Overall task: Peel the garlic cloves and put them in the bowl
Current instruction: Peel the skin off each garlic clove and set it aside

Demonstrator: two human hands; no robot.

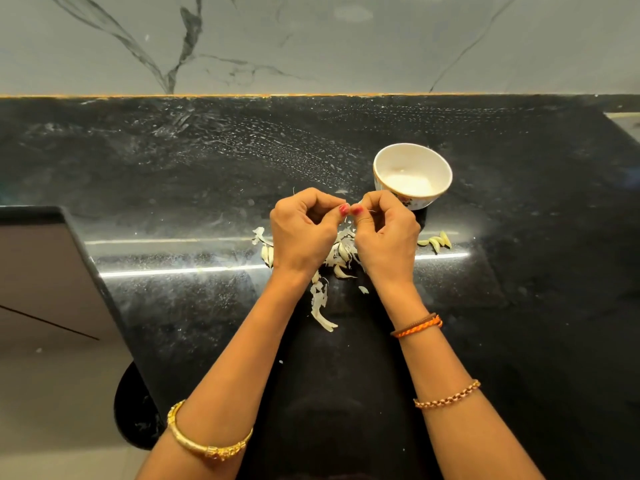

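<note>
Bowl sits on the black counter just beyond and right of both hands, nearer the right hand. Left hand and right hand are curled, thumb tips meeting, pinching a clove almost wholly hidden between them; its axis cannot be told. Peeled cloves lie right, skins beneath.

No readable text, label, brand or number anywhere

black countertop | grey marble wall | brown cabinet front
</note>
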